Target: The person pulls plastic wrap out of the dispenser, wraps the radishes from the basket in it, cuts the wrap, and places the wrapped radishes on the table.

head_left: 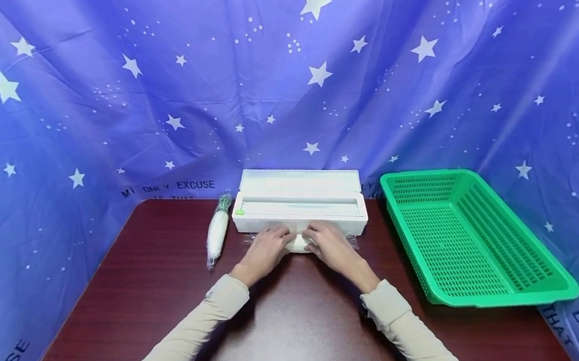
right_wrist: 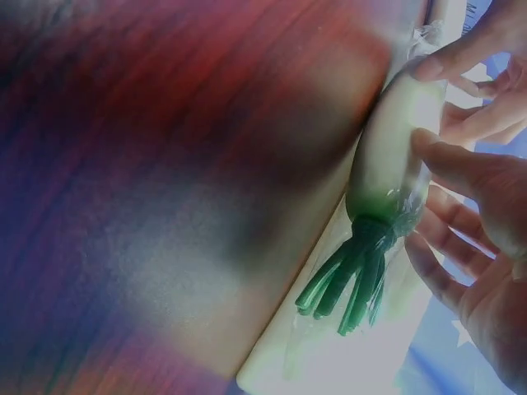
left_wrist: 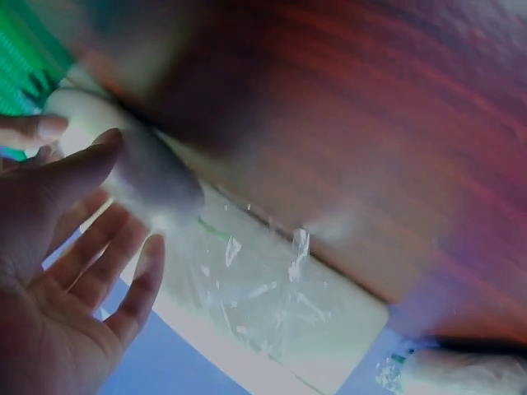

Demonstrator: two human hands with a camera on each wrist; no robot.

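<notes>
A white radish [head_left: 297, 244] with cut green stems [right_wrist: 350, 276] lies at the front of a white cling film dispenser [head_left: 266, 223]. Clear film clings round its stem end in the right wrist view, and loose film [left_wrist: 263, 296] spreads past its other end in the left wrist view. My left hand [head_left: 267, 249] holds the radish towards its bare tip, thumb on the near side and fingers behind. Close beside it, my right hand [head_left: 334, 250] grips the radish nearer the stems, its thumb pressing the skin. The dispenser's lid [head_left: 300, 180] stands raised.
Left of the dispenser lies a second radish [head_left: 217, 233], wrapped in film. A green plastic basket [head_left: 413, 264] stands at the right of the dark red wooden table [head_left: 300, 334]. A blue star-patterned cloth [head_left: 257, 83] hangs behind and along the sides.
</notes>
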